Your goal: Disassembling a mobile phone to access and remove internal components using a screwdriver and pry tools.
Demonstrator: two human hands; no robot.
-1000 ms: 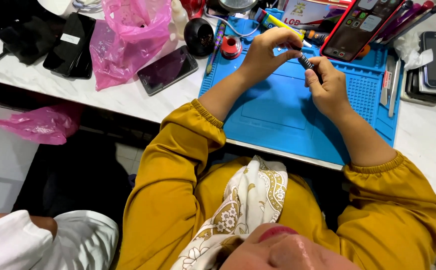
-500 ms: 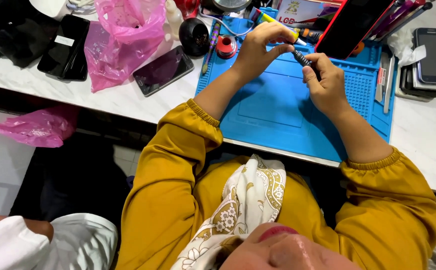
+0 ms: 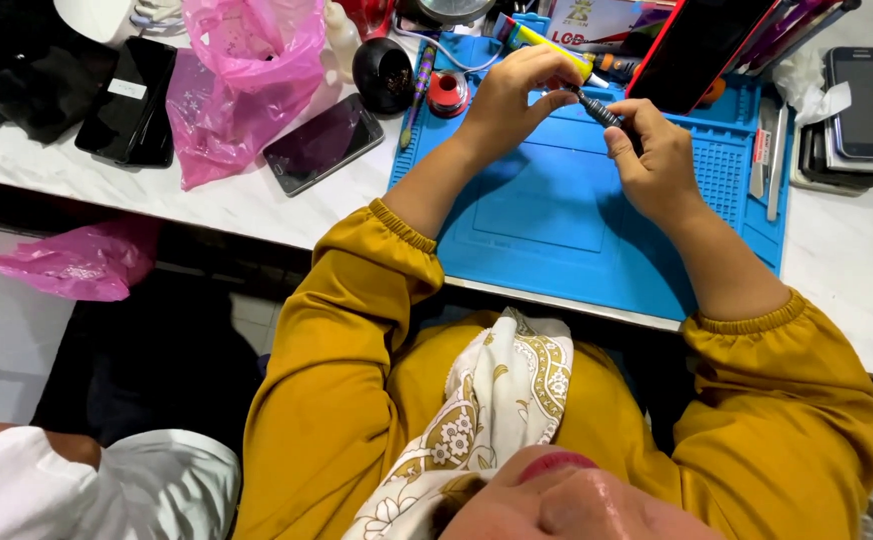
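My right hand (image 3: 657, 155) grips the handle of a slim dark screwdriver (image 3: 600, 110), held tilted above the blue work mat (image 3: 557, 220). My left hand (image 3: 517, 95) pinches the tool's upper tip between thumb and fingers. Both hands hover over the far part of the mat, and both arms wear mustard-yellow sleeves. Just beyond the hands a phone in a red case (image 3: 697, 50) leans upright. Whatever sits at the tool's tip is hidden by my left fingers.
A dark phone (image 3: 322, 142), pink plastic bags (image 3: 247, 80) and a black phone (image 3: 132, 100) lie left of the mat. A black cup (image 3: 382, 72), a red tin (image 3: 449, 95), tweezers (image 3: 772, 160) and stacked phones (image 3: 862, 90) crowd the back and right. Another person's white sleeve (image 3: 87, 490) is at bottom left.
Both hands stay on the screwdriver above the mat. My left fingers have shifted a little along its tip, and the view has moved slightly.
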